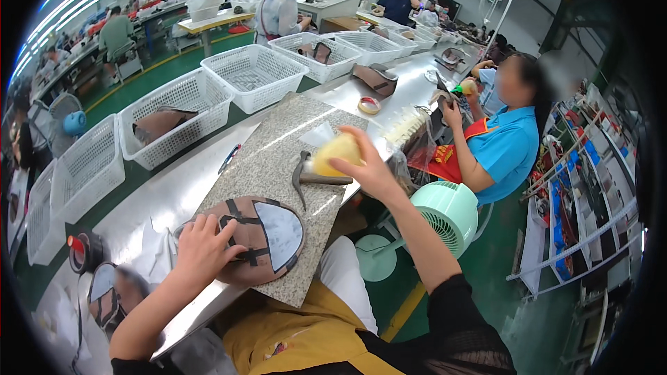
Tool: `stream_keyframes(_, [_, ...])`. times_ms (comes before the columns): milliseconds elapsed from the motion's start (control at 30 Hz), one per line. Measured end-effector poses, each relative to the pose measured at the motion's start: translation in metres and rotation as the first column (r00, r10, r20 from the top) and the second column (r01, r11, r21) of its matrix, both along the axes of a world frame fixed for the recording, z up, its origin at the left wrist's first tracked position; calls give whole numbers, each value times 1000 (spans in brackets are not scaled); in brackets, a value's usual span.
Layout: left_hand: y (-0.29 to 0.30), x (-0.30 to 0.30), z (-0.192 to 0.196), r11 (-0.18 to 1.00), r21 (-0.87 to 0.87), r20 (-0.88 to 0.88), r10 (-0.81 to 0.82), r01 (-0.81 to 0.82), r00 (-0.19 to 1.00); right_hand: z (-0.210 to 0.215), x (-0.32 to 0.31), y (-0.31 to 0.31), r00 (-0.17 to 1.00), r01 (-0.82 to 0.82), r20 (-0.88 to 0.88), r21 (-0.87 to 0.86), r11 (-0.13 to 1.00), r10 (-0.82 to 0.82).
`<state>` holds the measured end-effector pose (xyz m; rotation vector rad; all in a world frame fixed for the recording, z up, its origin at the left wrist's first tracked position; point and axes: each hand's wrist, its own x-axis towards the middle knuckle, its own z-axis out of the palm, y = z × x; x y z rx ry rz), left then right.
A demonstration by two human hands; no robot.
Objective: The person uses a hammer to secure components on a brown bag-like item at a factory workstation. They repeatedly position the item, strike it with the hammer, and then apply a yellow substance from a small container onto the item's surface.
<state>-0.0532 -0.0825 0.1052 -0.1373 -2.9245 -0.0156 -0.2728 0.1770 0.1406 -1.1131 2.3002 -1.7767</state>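
Observation:
My left hand (201, 250) presses down on a brown shoe upper (260, 239) with black straps and a pale grey panel, lying on a speckled stone slab (278, 160). My right hand (365, 167) is raised over the slab's far right side and grips a yellowish soft lump (335, 151), like a sponge or cloth. Just below that hand a dark curved metal tool (309, 177) rests on the slab.
White mesh baskets (174, 114) line the far edge of the long steel bench (174, 191). A tape roll (369, 105) and more brown uppers lie farther along. A person in a blue shirt (504, 146) works to the right; a green fan (448, 212) stands beside my right arm.

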Motion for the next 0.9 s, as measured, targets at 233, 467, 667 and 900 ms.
stream_keyframes(233, [-11, -16, -20, 976, 60, -65, -206, 210, 976, 79, -70, -87, 679, 472, -728, 335, 816, -94])
stream_keyframes(467, [-20, -19, -37, 956, 189, 20, -231, 223, 973, 68, -57, -114, 891, 22, -389, 554, 832, 235])
stream_keyframes(667, [-19, -20, -47, 948, 207, 8, -250, 243, 968, 89, -104, -92, 840, 375, -541, 525, 764, -40])
stream_keyframes(900, [-24, -17, -53, 949, 201, 5, -247, 241, 969, 43, -14, -30, 909, -311, 383, 368, 876, 162])
